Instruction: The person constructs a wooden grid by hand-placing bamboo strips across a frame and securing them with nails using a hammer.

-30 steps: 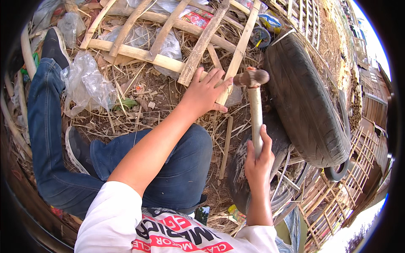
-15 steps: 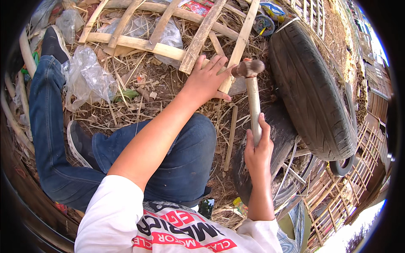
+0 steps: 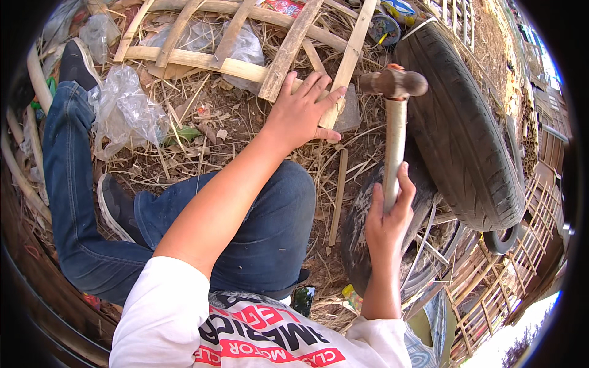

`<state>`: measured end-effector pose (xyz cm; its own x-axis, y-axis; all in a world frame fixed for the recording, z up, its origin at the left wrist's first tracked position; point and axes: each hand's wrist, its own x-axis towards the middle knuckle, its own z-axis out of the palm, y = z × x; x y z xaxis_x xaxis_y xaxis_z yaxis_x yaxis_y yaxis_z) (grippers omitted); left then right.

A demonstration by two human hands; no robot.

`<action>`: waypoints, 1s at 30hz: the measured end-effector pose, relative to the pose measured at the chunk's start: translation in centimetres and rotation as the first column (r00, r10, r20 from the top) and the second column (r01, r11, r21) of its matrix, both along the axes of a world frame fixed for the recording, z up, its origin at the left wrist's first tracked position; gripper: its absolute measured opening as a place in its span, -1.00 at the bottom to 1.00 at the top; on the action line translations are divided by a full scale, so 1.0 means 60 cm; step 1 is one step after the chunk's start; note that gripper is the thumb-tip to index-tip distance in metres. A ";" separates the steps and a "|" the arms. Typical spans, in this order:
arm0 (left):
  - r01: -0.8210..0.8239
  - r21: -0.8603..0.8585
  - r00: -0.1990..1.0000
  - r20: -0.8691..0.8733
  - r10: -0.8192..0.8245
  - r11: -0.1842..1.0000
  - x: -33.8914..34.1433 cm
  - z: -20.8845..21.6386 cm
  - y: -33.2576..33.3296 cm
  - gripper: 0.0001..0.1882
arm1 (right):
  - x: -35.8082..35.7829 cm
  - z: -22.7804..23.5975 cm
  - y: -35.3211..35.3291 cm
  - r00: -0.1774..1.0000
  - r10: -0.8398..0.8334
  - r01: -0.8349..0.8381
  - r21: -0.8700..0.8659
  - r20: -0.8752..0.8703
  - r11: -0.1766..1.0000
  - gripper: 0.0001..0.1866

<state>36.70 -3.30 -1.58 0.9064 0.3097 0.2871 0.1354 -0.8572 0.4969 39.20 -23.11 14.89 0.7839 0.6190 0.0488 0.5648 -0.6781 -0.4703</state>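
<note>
Slatted lattice (image 3: 289, 52) lies partly under the left grip (image 3: 300, 113).

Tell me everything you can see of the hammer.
The hammer has a worn, brown, metal-looking head with a rounded knob on its right end, a straight pale handle of unclear material, and orange-red bits where they join. The right hand grips the handle low, hiding its butt. It points away from the person, head crosswise, the knob overlapping the upright tire in view, the other end short of the nearest slat.
</note>
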 end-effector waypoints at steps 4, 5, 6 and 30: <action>-0.018 0.081 0.997 -0.071 0.024 0.997 -0.007 -0.008 0.006 -0.02 | 0.013 -0.002 0.011 0.993 0.030 -0.042 -0.112 -0.111 0.993 -0.44; -0.025 0.028 1.000 0.007 0.024 0.999 -0.004 -0.007 0.003 -0.03 | 0.009 0.013 0.011 0.997 0.039 -0.042 -0.050 -0.063 0.998 -0.44; -0.021 0.021 1.000 0.008 0.021 1.000 -0.003 -0.006 0.000 -0.02 | 0.001 0.018 0.007 0.999 0.042 -0.042 0.007 -0.030 0.999 -0.45; -0.009 0.041 0.999 -0.043 0.011 0.999 -0.016 -0.014 -0.004 0.00 | -0.022 -0.007 -0.003 0.998 0.041 -0.048 -0.136 -0.052 0.990 -0.48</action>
